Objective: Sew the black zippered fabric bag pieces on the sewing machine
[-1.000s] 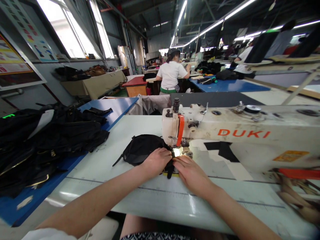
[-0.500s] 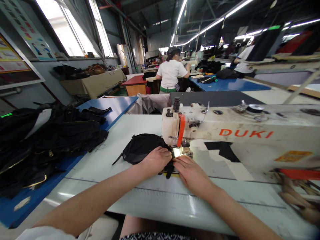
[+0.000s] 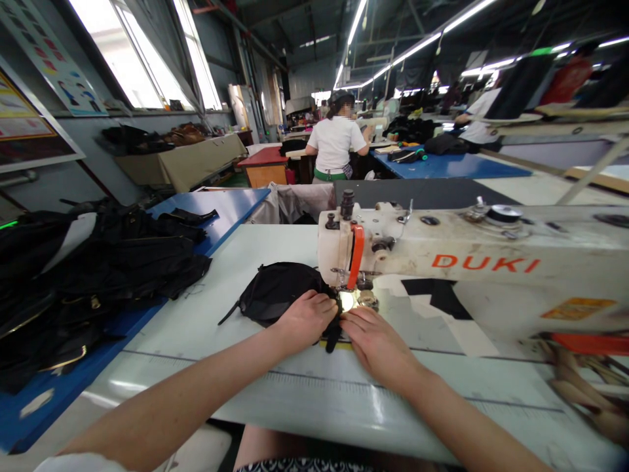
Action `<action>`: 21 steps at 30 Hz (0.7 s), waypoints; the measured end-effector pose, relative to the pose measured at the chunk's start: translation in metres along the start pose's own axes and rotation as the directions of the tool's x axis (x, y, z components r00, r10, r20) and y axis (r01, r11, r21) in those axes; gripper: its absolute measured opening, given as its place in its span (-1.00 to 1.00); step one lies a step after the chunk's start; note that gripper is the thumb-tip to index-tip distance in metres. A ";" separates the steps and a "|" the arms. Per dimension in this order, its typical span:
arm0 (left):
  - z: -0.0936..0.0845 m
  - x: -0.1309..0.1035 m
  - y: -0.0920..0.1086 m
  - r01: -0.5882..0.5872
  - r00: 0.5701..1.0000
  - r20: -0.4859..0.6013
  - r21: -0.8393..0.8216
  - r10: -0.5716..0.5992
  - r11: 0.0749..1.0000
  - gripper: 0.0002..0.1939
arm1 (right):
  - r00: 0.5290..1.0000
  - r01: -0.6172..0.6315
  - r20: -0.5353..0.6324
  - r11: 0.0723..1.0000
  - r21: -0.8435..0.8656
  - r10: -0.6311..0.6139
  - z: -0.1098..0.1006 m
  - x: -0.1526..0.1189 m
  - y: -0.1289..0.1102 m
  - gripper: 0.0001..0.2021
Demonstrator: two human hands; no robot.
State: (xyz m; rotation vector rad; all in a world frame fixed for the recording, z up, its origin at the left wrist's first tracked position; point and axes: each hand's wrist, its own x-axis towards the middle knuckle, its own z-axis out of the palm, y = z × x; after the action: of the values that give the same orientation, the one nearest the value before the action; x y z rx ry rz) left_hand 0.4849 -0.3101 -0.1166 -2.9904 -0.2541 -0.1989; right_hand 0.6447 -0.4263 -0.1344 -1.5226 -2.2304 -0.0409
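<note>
A black fabric piece (image 3: 275, 288), rounded like a small bag part with a thin strap end at its left, lies at the sewing machine (image 3: 407, 246). My left hand (image 3: 309, 318) presses on its right side, fingers bent and closed on the cloth close to the needle area. My right hand (image 3: 376, 337) has its fingers together at the cloth's edge, just right of the other hand's fingertips. Between the hands a short black end (image 3: 333, 335) hangs toward me. The lit spot by the presser foot is partly covered by my fingers, so the stitching is hidden.
Black sewn pieces with zippers (image 3: 98, 275) are heaped on the blue table (image 3: 236, 203) at left. Black and white scraps (image 3: 437, 298) lie under the machine arm. A ruler strip (image 3: 314, 380) runs along the front. A person in a white shirt (image 3: 337, 144) sits ahead.
Almost nothing differs. Both hands stay on the black fabric piece by the needle area; the view has shifted very slightly.
</note>
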 end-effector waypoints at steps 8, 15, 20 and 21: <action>0.001 -0.002 -0.001 0.024 1.000 -0.002 -0.067 -0.024 0.997 -0.76 | 0.999 -0.033 -0.019 0.999 -0.007 0.033 -0.001 -0.001 0.000 -0.78; 0.001 -0.003 0.000 0.023 1.000 0.005 -0.069 -0.022 0.997 -0.77 | 0.999 -0.049 0.014 0.999 -0.013 0.050 -0.001 -0.001 0.001 -0.79; 0.001 -0.003 0.000 0.016 1.000 -0.006 -0.065 -0.016 0.998 -0.76 | 0.996 -0.081 -0.034 0.997 -0.018 0.080 0.000 0.002 0.005 -0.77; 0.001 -0.003 0.000 0.015 1.000 -0.012 -0.068 -0.016 0.998 -0.76 | 0.995 -0.095 -0.046 0.995 -0.031 0.093 0.000 0.004 0.005 -0.75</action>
State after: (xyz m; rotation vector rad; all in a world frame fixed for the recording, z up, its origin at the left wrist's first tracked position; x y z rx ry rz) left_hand 0.4821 -0.3104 -0.1180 -3.0540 -0.2746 -0.2317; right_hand 0.6484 -0.4211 -0.1342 -1.6265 -2.1308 -0.0834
